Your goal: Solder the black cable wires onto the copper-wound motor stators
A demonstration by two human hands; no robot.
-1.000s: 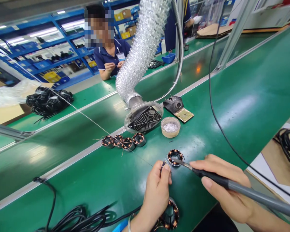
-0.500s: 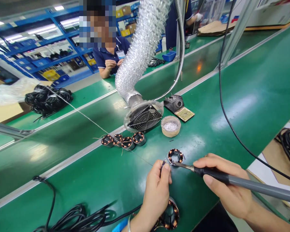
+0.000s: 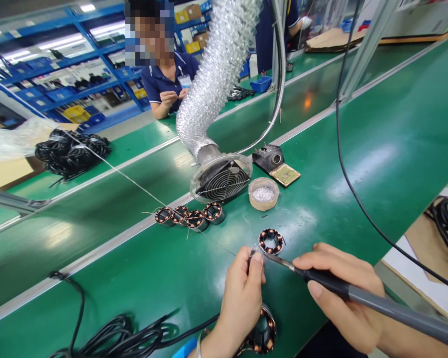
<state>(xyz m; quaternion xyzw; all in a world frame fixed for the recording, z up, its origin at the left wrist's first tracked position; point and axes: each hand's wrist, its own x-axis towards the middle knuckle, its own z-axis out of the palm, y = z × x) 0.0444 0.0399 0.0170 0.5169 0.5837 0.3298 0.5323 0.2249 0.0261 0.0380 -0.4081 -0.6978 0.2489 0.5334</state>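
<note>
My left hand [image 3: 245, 286] pinches a black cable end [image 3: 251, 255] beside a small ring-shaped copper coil [image 3: 271, 242] on the green bench. Thin wires run between the cable end and the coil. My right hand [image 3: 343, 293] grips a soldering iron [image 3: 326, 281] with a black and grey handle. Its metal tip points left, at the wires just below the coil, close to my left fingertips. Another copper coil [image 3: 264, 332] lies under my left wrist, partly hidden by it.
Several coils [image 3: 196, 220] stand near a fan grille [image 3: 224, 183] under a silver duct [image 3: 205, 89]. Behind my hands are a solder bowl [image 3: 264, 195] and an iron stand [image 3: 269, 156]. Black cable [image 3: 112, 338] lies lower left. A person [image 3: 166, 84] sits across.
The soldering iron's tip has shifted slightly left and down, from the coil's lower edge towards my left fingertips. My right hand has moved a little left with it. My left hand stays almost still.
</note>
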